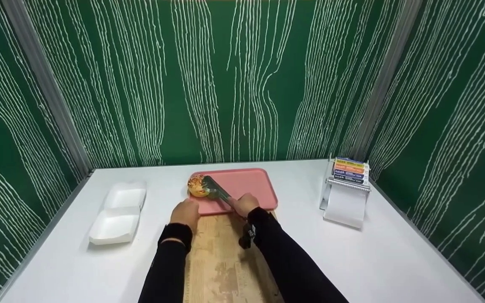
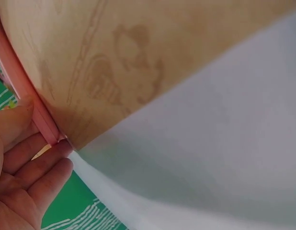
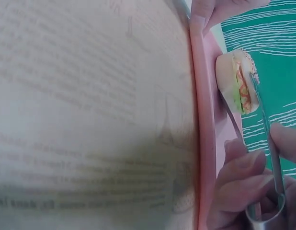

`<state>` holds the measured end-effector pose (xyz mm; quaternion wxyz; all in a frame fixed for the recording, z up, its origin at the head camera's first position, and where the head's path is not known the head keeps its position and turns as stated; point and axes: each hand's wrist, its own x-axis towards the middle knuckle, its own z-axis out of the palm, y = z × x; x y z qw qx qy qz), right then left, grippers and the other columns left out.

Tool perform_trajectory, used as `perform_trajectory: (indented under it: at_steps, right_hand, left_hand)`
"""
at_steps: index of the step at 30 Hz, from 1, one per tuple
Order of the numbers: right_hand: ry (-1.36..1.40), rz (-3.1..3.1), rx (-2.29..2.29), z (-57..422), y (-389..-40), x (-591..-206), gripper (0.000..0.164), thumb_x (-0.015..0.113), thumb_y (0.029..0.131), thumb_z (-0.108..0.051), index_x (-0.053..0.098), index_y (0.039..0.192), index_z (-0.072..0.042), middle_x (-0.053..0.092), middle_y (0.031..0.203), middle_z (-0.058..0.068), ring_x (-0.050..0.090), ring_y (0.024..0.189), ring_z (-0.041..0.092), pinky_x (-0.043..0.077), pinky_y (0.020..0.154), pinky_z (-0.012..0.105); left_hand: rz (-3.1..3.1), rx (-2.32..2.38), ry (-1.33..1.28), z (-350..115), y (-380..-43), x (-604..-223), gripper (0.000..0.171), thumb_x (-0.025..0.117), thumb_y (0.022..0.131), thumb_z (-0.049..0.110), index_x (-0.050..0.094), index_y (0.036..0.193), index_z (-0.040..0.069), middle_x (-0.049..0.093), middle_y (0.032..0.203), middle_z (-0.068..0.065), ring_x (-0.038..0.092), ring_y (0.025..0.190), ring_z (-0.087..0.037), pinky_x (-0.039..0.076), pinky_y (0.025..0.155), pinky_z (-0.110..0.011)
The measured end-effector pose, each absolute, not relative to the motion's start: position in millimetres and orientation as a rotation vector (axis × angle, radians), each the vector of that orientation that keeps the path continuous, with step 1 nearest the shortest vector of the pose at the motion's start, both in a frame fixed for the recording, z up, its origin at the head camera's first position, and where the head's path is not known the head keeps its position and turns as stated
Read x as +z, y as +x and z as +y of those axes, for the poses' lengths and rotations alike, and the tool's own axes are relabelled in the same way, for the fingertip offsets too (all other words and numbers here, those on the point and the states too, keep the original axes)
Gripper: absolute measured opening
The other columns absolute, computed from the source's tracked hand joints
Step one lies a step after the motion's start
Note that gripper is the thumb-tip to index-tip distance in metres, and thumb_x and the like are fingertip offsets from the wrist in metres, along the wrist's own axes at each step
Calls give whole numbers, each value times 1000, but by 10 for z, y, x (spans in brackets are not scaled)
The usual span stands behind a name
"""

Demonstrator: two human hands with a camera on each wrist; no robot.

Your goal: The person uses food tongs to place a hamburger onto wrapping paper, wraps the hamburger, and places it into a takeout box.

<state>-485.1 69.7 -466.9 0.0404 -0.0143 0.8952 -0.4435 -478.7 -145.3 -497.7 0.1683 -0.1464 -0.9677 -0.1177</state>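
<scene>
A pink tray lies toward the back middle of the white table. At its near left corner my left hand pinches the rim, the thumb above and fingers below in the left wrist view. My right hand grips metal tongs near their bent end, thumb on one arm and fingers on the other. Between the tong arms sits a burger, its seeded bun, green leaf and red sauce visible. In the head view the burger overlaps the tray's left side. Brown printed paper spreads in front of the tray.
An open white takeaway box stands on the table at left. At right is a label dispenser with a hanging white sheet and coloured label strips. Green walls with white lines enclose the back and sides.
</scene>
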Motion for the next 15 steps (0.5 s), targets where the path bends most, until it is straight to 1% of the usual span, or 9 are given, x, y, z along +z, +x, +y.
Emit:
perform_trajectory:
  at_steps: [2,4,10,15]
  right_hand:
    - [-64,2747,-1376,693,-4839,-4672,43,62,106,-28,79,91,8,73,77,19,50,52,13,40,49,25]
    - [-68,2765,-1382,687,-4836,-4670,42,63,105,-28,79,91,7,71,73,16,48,50,12,39,48,24]
    - [-9,2786,-1434,663,-4836,-4682,39,66,104,-29,81,92,4,73,74,16,49,51,11,39,47,24]
    - [5,2800,-1465,673,-4839,-4700,39,66,104,-29,81,93,5,63,62,3,49,51,10,38,47,23]
  left_hand:
    - [-2755,-343,-415,-1458,-4786,-4979,10,77,83,-4,71,76,-2,70,85,-21,70,82,-40,60,78,-51]
    - [-2753,-351,-418,-1458,-4783,-4974,10,78,83,-4,70,76,-2,70,84,-21,70,81,-39,60,78,-51]
    - [-2731,-390,-414,-1446,-4777,-4951,8,75,82,-6,71,76,-4,71,86,-23,70,80,-40,60,77,-52]
    - [-2733,-397,-396,-1450,-4771,-4944,7,73,80,-8,70,75,-4,70,85,-23,70,81,-40,59,80,-52]
